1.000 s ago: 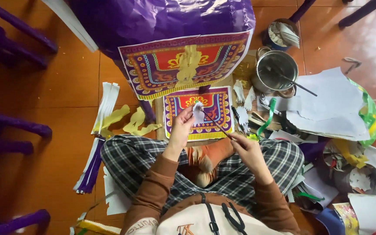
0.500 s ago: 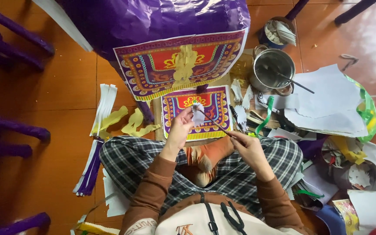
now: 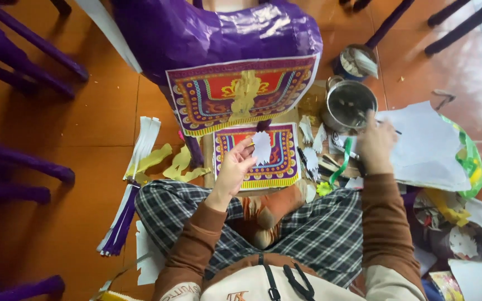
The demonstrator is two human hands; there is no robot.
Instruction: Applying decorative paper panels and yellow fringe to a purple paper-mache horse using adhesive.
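Observation:
My left hand (image 3: pixel 234 169) is raised over my lap and pinches a small white paper cutout (image 3: pixel 261 147) by its edge. The cutout hangs above a colourful patterned paper panel (image 3: pixel 277 170) lying on the floor. My right hand (image 3: pixel 376 142) is stretched out to the right, fingers curled at the rim of a metal pot (image 3: pixel 346 105). It seems to grip a thin brush, which is mostly hidden by the hand. A dark stick end (image 3: pixel 398 132) pokes out past the hand. A larger patterned panel (image 3: pixel 241 92) is stuck on a big purple paper figure (image 3: pixel 213 33).
White paper sheets (image 3: pixel 428 145) and a green plastic bag (image 3: pixel 471 161) lie at the right. A small tin (image 3: pixel 355 60) stands behind the pot. Yellow cutouts (image 3: pixel 168 161) and white strips (image 3: pixel 143 139) lie at the left, beside purple paper legs (image 3: pixel 23 161). More white cutouts (image 3: pixel 311 156) sit near the panel.
My right hand left the cutout and swung right to the metal pot. My left hand keeps holding the white cutout, now slightly higher. The view tilted a little.

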